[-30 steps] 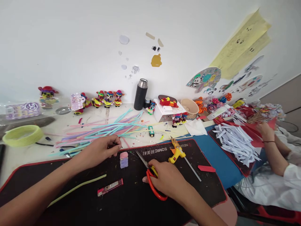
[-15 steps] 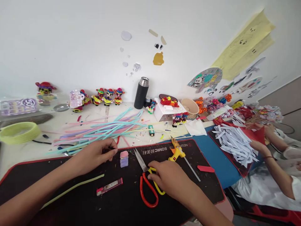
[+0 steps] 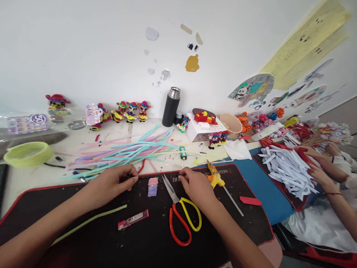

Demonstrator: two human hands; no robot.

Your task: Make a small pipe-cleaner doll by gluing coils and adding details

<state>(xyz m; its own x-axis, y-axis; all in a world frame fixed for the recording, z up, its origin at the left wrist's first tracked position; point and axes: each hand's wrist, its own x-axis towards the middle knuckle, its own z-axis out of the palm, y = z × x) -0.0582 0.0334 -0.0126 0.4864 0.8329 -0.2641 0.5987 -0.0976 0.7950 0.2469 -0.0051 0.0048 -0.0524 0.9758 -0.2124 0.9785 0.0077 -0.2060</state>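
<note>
Our left hand [image 3: 119, 183] is closed to a narrow pinch on what looks like a thin dark strand [image 3: 130, 175], mostly hidden by the fingers. Our right hand [image 3: 196, 186] has its fingers curled inward; we cannot tell whether they hold anything. Between the two hands lies a small pink-and-lilac piece [image 3: 152, 187], flat on the black mat [image 3: 156, 247], nearer the left.

The scissors [image 3: 175, 199] worry us most: they lie untended just beside the right hand, blades slightly parted and pointing away from us. Were that hand to sweep toward the left one without looking, a finger could catch an edge, or the blades could be knocked into the pink-and-lilac piece.

The yellow glue gun [image 3: 216, 179] sits close beyond the right hand's outer side; we cannot see whether it is hot, but a careless knuckle could burn if it is. So slight a strand could slip from the left hand's pinch and get lost among the pastel stems [image 3: 131, 153] on the worktop beyond, and that forearm could drag the pale green stem [image 3: 89, 222] beside it.
</note>
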